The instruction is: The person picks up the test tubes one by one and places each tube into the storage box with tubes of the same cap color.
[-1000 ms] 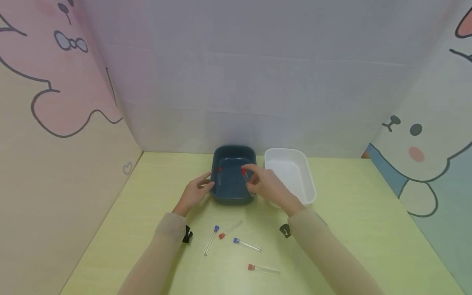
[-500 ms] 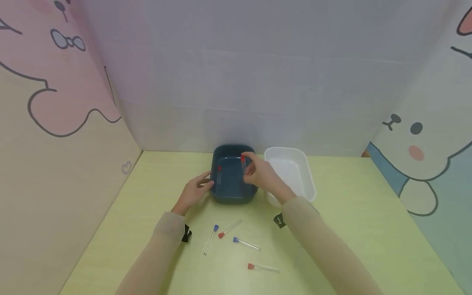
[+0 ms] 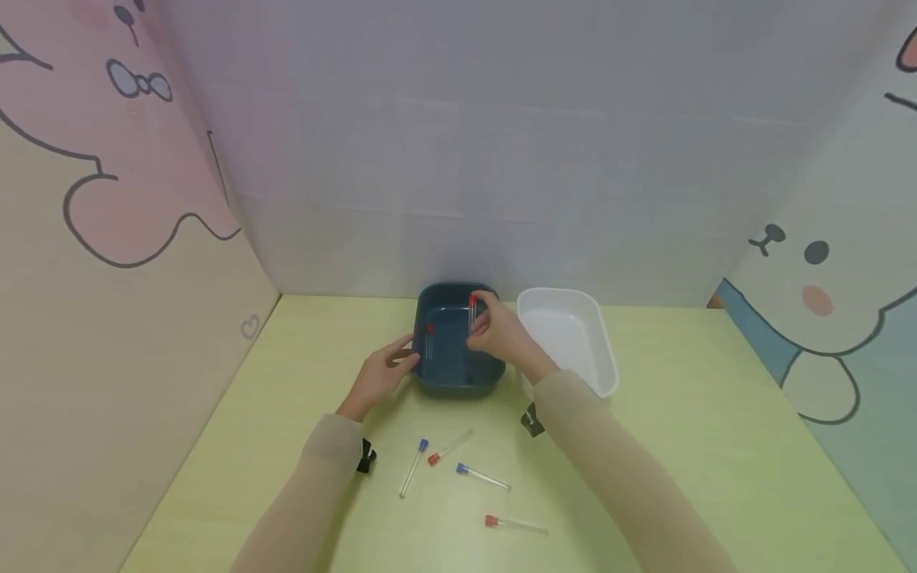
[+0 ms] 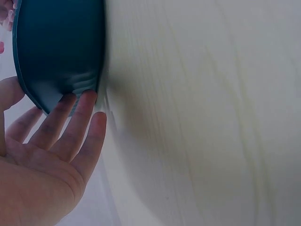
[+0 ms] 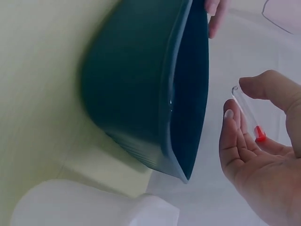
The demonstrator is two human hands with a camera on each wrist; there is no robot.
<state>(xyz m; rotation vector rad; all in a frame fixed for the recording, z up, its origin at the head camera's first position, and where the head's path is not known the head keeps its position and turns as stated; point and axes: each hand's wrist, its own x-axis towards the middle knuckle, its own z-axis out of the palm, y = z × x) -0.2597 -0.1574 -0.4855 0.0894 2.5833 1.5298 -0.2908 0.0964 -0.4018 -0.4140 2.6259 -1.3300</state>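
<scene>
Left hand (image 3: pixel 377 378): fingers extended, touching the left side of the dark blue tray (image 3: pixel 458 391). Inside lies one red-capped tube (image 3: pixel 429 344). Above the tray, a second tube (image 3: pixel 472 313) is gripped by the right hand's (image 3: pixel 499 330) fingers. White tray (image 3: pixel 575 342) stands just beside.

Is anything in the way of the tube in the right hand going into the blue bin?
Nothing visible. The right hand holds the tube above the open bin; the other tube inside lies at the left.
</scene>
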